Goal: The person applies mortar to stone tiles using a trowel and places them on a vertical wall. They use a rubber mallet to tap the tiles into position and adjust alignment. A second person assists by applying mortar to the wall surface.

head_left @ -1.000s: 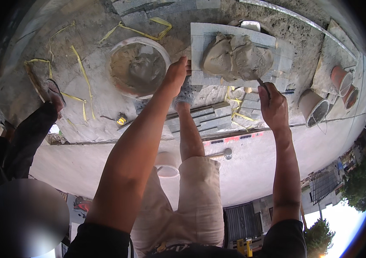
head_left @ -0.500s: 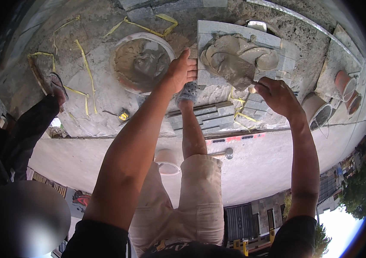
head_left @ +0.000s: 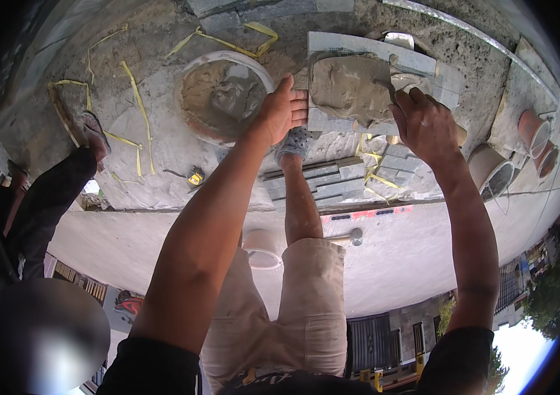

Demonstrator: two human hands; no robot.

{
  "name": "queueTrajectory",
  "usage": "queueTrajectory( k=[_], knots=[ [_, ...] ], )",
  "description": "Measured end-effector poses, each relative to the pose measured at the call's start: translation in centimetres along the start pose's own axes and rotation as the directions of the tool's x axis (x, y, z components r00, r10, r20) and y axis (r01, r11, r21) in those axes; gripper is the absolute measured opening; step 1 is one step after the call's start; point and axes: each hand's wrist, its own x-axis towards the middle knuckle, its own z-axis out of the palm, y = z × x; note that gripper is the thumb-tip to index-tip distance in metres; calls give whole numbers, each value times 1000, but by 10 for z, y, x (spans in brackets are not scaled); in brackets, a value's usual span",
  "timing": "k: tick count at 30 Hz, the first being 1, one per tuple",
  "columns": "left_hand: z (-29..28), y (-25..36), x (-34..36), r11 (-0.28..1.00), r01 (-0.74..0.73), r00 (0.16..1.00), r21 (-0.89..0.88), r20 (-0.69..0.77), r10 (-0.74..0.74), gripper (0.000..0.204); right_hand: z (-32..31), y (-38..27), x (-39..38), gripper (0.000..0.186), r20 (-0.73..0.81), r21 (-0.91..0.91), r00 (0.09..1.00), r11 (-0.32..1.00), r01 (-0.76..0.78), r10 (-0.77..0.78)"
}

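My left hand (head_left: 283,108) has its thumb up and fingers stretched toward the left edge of a grey tile panel (head_left: 336,39), fingertips at or touching it. My right hand (head_left: 425,125) is closed on a trowel, its blade mostly hidden, over the panel's right half. Thick grey mortar (head_left: 349,85) covers much of the panel, with some mesh showing around it. A round pale tub (head_left: 221,95) of mixed mortar is left of my left hand. Below the panel are narrow stacked stone strips (head_left: 313,181) and my foot in a grey clog (head_left: 296,143).
A co-worker's dark-trousered leg and sandalled foot (head_left: 96,135) are at left, beside a wooden plank. Yellow straps (head_left: 138,112) and a tape measure (head_left: 196,176) lie on concrete. Buckets (head_left: 490,168) stand at right. A mallet (head_left: 352,237) and pale bucket (head_left: 260,247) are below.
My right hand has risen, moved slightly right and turned over with the trowel. The mortar's lumpy mound now has a flatter, smoothed left part. My left hand has shifted slightly up and right.
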Motion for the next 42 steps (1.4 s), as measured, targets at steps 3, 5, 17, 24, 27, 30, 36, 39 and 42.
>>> queueTrajectory(
  k=[3, 5, 17, 24, 27, 30, 36, 39, 42],
  knots=[
    [0, 1, 1, 1000, 8, 999, 22, -39, -7, 98, 7, -3, 3, 16, -1, 61, 996, 994, -88, 88],
    [2, 2, -2, 1000, 10, 999, 29, -42, -8, 98, 8, -6, 3, 17, 12, 111, 988, 982, -155, 154],
    [-1, 4, -4, 1000, 6, 1000, 20, -3, -6, 104, 6, -17, -35, 27, 195, 109, 800, 798, -593, 568],
    [-4, 8, -9, 979, 81, 997, 188, 3, -83, 109, -21, -42, -49, 37, 835, 501, 434, -145, -853, 338],
    [-6, 9, -8, 978, 73, 996, 197, 28, -80, 110, -12, -68, -61, 37, 751, 554, 549, 101, -826, 368],
    [-4, 10, -9, 978, 79, 996, 192, 21, -84, 111, 10, -79, -79, 26, 471, 555, 775, 542, -631, 420],
    [5, 12, -15, 981, 78, 997, 178, -26, -75, 113, 7, -61, -74, 23, 197, 122, 839, 836, -535, 508],
    [2, 11, -15, 981, 65, 998, 184, -1, -66, 115, 10, -28, -65, 25, 140, 29, 822, 828, -561, 552],
    [5, 12, -16, 982, 80, 997, 174, -21, -78, 116, 10, -10, -67, 25, 115, 26, 767, 770, -637, 631]
  ],
)
